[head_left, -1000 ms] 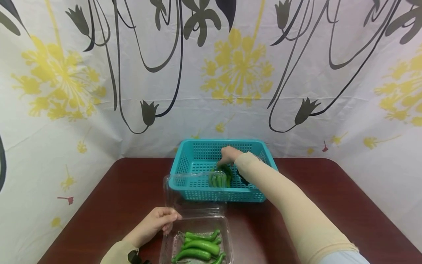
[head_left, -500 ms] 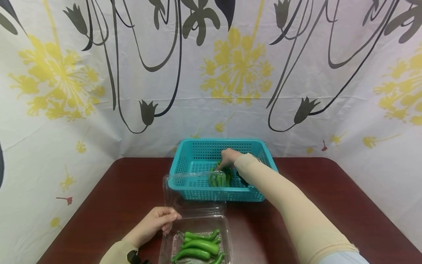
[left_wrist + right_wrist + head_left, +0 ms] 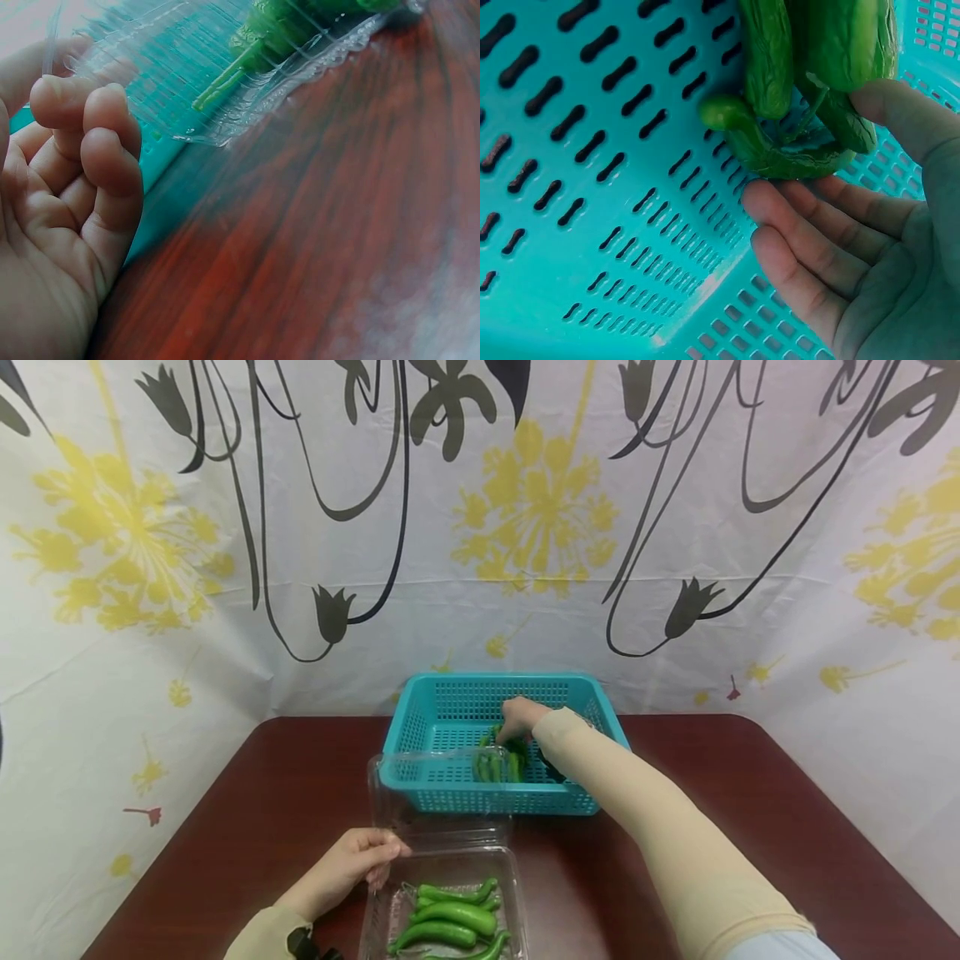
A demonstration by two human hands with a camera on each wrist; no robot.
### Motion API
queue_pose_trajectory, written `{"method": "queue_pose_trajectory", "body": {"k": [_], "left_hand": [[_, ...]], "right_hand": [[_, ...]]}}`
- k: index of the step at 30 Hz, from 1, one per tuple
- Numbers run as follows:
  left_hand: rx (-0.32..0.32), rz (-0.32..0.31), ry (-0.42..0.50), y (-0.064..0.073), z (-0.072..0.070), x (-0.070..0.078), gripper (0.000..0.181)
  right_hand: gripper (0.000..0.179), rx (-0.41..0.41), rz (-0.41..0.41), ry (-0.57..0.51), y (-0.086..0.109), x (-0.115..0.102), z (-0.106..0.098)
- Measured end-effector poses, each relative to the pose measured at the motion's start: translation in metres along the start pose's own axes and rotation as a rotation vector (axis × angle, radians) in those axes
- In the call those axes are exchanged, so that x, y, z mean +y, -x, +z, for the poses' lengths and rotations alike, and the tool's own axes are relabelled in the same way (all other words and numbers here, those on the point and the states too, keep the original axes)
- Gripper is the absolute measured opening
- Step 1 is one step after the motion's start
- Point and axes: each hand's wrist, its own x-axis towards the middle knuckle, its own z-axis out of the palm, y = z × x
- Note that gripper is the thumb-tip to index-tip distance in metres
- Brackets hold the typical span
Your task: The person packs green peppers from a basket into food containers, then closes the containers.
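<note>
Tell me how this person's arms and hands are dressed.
The left sleeve and right sleeve are cream; the right one's upper edge meets pale blue cloth. The left hand and right hand wear no gloves. A black item shows by the left wrist, too unclear to identify.

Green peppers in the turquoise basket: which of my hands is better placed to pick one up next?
Probably the right hand: it's inside the basket, touching the peppers. The left hand is outside, holding the edge of the clear container.
</note>
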Motion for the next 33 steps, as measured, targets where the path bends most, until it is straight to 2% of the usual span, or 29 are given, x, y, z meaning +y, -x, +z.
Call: {"method": "queue_pose_trajectory", "body": {"k": [10, 20, 27, 33], "left_hand": [[0.01, -0.029, -0.015, 0.0, -0.001, 0.0, 0.023], [0.013, -0.042, -0.006, -0.001, -0.002, 0.0, 0.023], [-0.006, 0.002, 0.008, 0.0, 0.0, 0.001, 0.022], [-0.011, 0.003, 0.012, -0.001, 0.0, 0.0, 0.022]], "right_hand": [[0.031, -0.014, -0.001, -0.033, 0.005, -0.001, -0.004], [0.03, -0.058, 0.052, -0.08, 0.002, 0.005, -0.006], [0.008, -0.027, 0.001, -0.07, -0.001, 0.012, -0.002], [0.012, -0.01, -0.033, -0.062, 0.003, 0.012, -0.001]]}}
